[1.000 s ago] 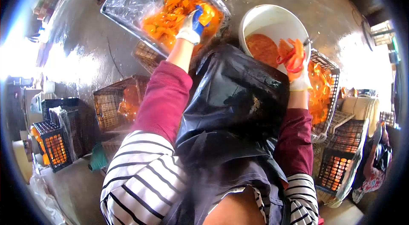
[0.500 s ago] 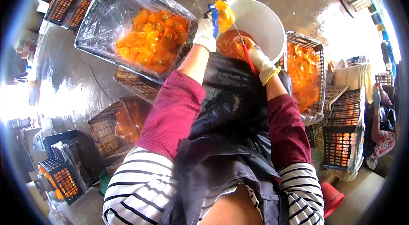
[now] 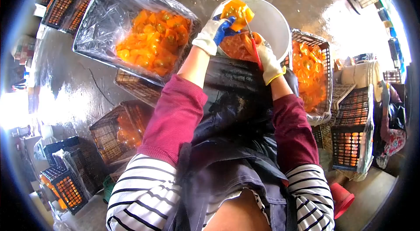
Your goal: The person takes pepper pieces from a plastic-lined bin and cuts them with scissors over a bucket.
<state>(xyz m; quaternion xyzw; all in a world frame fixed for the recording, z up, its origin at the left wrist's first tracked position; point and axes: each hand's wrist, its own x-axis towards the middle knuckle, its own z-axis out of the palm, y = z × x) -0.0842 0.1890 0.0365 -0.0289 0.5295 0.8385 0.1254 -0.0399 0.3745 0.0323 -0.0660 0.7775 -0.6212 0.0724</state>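
My left hand (image 3: pixel 215 32), in a white and blue glove, grips a glossy, angular orange piece (image 3: pixel 237 13) over the bucket. In my right hand (image 3: pixel 267 57), also gloved, is a red-handled metal tool (image 3: pixel 255 50). Its slim metal end meets the lower right of the orange piece; the exact kind of tool is unclear. Beneath both hands, the white bucket (image 3: pixel 280 23) contains wet orange-brown pulp (image 3: pixel 236 46). To the left, a crate lined with clear plastic (image 3: pixel 101 19) bears many similar shiny orange pieces (image 3: pixel 151 41).
Close to the bucket's right side stands a crate (image 3: pixel 328 62) of glossy orange pieces (image 3: pixel 308 78). Several dark mesh crates (image 3: pixel 352 137) stand around me. A tilted crate (image 3: pixel 107 137) lies at lower left. A red container (image 3: pixel 341 199) is by my right elbow.
My left hand has shifted slightly right and down, and the orange piece now shows its broad face toward me. My right hand keeps the tool against it, nearly in place.
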